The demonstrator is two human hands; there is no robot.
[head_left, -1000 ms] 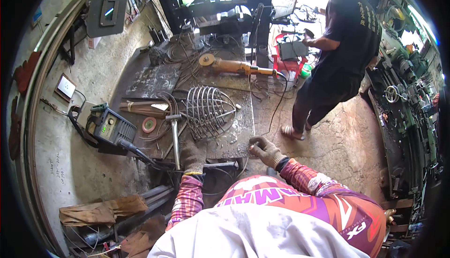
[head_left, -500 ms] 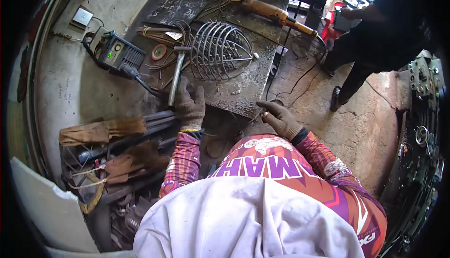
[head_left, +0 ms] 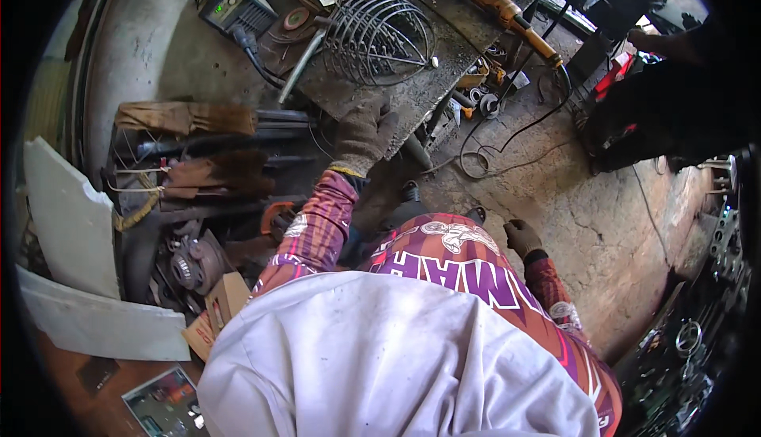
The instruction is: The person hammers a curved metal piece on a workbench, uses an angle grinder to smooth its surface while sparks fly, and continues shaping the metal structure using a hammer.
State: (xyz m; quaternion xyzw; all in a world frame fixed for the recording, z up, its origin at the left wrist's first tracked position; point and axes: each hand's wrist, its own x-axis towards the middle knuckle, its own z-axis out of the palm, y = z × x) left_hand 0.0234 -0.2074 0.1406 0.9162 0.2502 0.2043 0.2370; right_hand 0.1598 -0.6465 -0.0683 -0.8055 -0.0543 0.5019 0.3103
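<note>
My left hand (head_left: 365, 136), in a grey-brown work glove, rests at the near corner of the dark metal worktable (head_left: 432, 100), fingers laid on it and holding nothing visible. Just beyond it lies a hammer (head_left: 303, 66) with a metal handle that juts over the table's left edge. Beside the hammer sits a rounded cage of bent metal rods (head_left: 379, 38). My right hand (head_left: 523, 239), also gloved, hangs low at my right side over the floor, away from the table. Its fingers are foreshortened, and no object shows in it.
An angle grinder (head_left: 499, 9) lies across the table's far right, its cable looping to the floor. A welding machine (head_left: 235, 5) stands left of the table. Brown leather pieces (head_left: 186, 118) hang over bars at left. Another person (head_left: 666, 104) stands at far right.
My left hand has moved from beside the hammer's handle to the table corner. My right hand has dropped back from the table to my side. The view has shifted, with the table now higher in it.
</note>
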